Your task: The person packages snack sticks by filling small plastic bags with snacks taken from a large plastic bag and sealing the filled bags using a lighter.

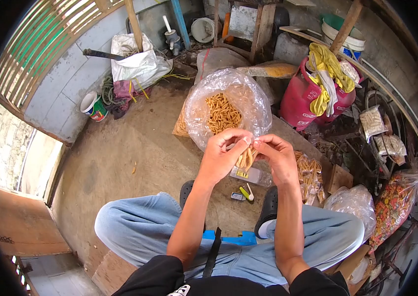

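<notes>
My left hand [225, 154] and my right hand [279, 160] meet in front of me, fingertips pinched together at the top of a small clear bag of snack sticks [245, 159]. The filled part hangs between my palms, partly hidden by the fingers. Just beyond stands a large clear plastic bag [255, 106], its mouth spread wide, with loose brown snack sticks [222, 112] inside. Below my hands, a pack of clear plastic [254, 175] with a yellow label lies on the floor. Closer to my feet are a green and white tool [247, 193] and a small pale box [238, 196].
Several filled snack bags [309, 175] lie at the right, near a crumpled clear bag [352, 204] and a big bag of colourful snacks [397, 204]. Pink gas cylinders [298, 101] carry yellow gloves [325, 61]. A white sack [140, 69] and bucket [90, 104] stand back left.
</notes>
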Tool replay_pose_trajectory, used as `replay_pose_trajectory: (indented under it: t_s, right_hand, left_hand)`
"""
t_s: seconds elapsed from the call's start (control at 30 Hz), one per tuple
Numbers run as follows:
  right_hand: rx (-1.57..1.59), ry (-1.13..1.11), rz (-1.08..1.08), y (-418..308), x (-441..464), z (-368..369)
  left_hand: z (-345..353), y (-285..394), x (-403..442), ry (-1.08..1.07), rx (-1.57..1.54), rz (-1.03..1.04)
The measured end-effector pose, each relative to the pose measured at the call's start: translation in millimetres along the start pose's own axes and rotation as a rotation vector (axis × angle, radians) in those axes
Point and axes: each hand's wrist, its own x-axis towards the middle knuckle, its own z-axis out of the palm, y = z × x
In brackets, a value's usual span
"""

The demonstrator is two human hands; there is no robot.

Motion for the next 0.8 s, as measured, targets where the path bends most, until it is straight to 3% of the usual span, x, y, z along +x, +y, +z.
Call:
replay_pose_trajectory:
  t_s: [0.33, 0.4, 0.43, 0.5, 0.73, 0.8]
  right_hand:
    - [0.012, 0.095, -0.121, 14.6, 4.2, 5.0]
    - [-0.006, 0.105, -0.126, 14.2, 4.6, 4.8]
    - [-0.024, 0.116, -0.132, 13.7, 4.7, 4.3]
    - [-0.023, 0.121, -0.123, 10.9, 3.6, 2.9]
    - [-0.015, 0.125, -0.108, 7.1, 1.3, 1.9]
    - [-0.035, 0.124, -0.104, 6.6, 1.3, 1.1]
  left_hand:
    - [7.5, 4.2, -4.2, 0.134, 0.143, 0.129]
    - [8.5, 3.3, -4.3, 0.133, 0.418, 0.292]
    - [8.2, 2.5, -3.5, 0.132, 0.417, 0.292]
    - [7.5, 1.2, -1.2, 0.099, 0.52, 0.498]
    - [9.5, 1.3, -1.1, 0.039, 0.381, 0.284]
    - [9.1, -8.3, 1.4, 0.062, 0.127, 0.217]
